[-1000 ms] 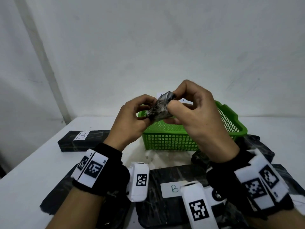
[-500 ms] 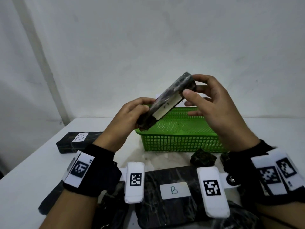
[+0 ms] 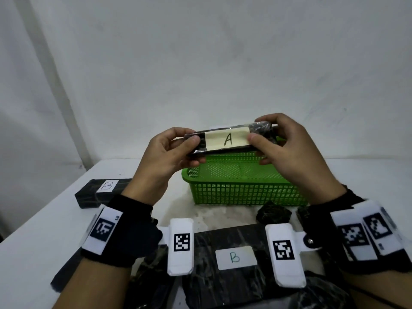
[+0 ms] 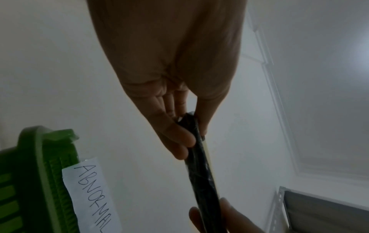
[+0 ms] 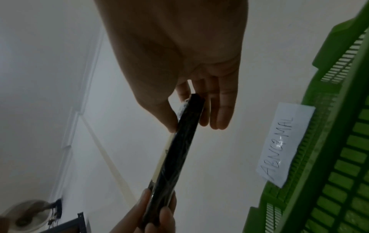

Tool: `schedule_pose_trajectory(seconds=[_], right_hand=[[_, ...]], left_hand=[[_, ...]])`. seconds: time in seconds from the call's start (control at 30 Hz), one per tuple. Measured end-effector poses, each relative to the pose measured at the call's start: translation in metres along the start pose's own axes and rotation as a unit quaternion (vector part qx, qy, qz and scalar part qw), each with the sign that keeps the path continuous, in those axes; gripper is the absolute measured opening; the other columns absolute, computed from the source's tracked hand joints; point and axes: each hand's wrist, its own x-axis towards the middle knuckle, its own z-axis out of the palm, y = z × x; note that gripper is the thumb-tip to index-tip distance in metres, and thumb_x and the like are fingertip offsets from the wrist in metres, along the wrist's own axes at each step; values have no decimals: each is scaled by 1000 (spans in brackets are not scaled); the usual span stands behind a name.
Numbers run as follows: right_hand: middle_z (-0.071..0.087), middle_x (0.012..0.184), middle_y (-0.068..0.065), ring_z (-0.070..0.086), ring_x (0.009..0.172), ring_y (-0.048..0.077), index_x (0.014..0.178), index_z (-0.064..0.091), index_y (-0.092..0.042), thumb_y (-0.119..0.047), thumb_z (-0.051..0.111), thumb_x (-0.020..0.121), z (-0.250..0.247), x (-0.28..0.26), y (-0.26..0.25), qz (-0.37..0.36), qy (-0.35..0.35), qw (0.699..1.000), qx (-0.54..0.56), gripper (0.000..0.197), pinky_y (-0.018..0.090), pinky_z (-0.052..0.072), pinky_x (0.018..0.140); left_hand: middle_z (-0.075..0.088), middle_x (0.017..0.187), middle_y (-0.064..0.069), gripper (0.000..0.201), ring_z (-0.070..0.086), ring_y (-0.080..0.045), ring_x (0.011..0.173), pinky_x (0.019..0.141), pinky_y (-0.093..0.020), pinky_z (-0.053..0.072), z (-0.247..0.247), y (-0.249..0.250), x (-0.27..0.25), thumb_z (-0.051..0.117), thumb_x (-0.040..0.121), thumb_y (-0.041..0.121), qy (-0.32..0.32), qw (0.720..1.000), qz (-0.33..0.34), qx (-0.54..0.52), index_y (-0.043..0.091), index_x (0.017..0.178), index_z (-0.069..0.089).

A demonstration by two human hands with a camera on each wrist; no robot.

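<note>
The person holds a black bar (image 3: 262, 130) up in the air w/ both hands. The left hand (image 3: 165, 161) pinches the L end btw thumb & fingers. The right hand (image 3: 289, 157) pinches the R end the same way. So neither hand is wide open; each is closed on the bar. The bar's long side runs L to R, nearly flat, w/ the R end a bit higher. A pale tag (image 3: 227, 140) w/ a big "A" faces the person.

Just below the bar sits a green basket (image 3: 245, 192), toward the far edge of the table (image 3: 44, 219). A paper label (image 4: 91, 197) stuck on it says ABNORMAL. The basket's long side runs the same way as the bar, so I think the bar could go down into it w/o a turn. Both hands look abt as near to it.

By the table's left edge lies a black slab (image 3: 89, 197) w/ a "B" tag. Another B slab (image 3: 234, 284) lies at the near edge. A small black lump (image 3: 273, 214) sits btw that slab & the basket.
</note>
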Motion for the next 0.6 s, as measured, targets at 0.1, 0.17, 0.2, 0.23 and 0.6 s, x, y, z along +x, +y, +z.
schedule_pose_trajectory(seconds=[0.1,0.17,0.2,0.23,0.6], right_hand=[[66,101,-17,70,91,11,105,65,-34,-38,77,85,-5,-3,-6,-21,3,998,-64,24,46,62,80],[68,96,-16,70,87,11,98,67,-33,-36,77,85,-9,-2,-9,-28,20,996,-79,17,46,61,78],[68,94,-15,71,84,12,96,67,-34,-36,77,84,-10,-2,-11,-29,19,996,-88,15,45,61,77],[69,92,-14,71,81,12,94,67,-34,-38,77,84,-12,1,-13,-31,9,994,-107,14,43,60,75],[71,96,-6,63,92,17,92,70,-26,-33,77,84,9,123,-16,-73,-103,918,-377,13,30,41,73]], left_hand=[[74,77,-6,7,68,-18,57,52,-20,53,2,1,0,62,91,9,1,1000,12,18,6,98,63],[74,76,-4,6,67,-18,58,52,-22,52,5,4,3,64,91,13,-9,998,14,59,8,96,65],[74,76,-3,6,68,-18,59,52,-22,51,5,6,6,64,92,14,-10,997,15,81,10,95,65],[74,76,-2,5,68,-18,61,52,-22,51,5,8,11,64,93,16,-9,994,19,105,12,95,66],[70,105,-12,27,64,-21,79,60,-27,50,0,-19,120,63,94,39,6,958,-63,278,19,112,64]])
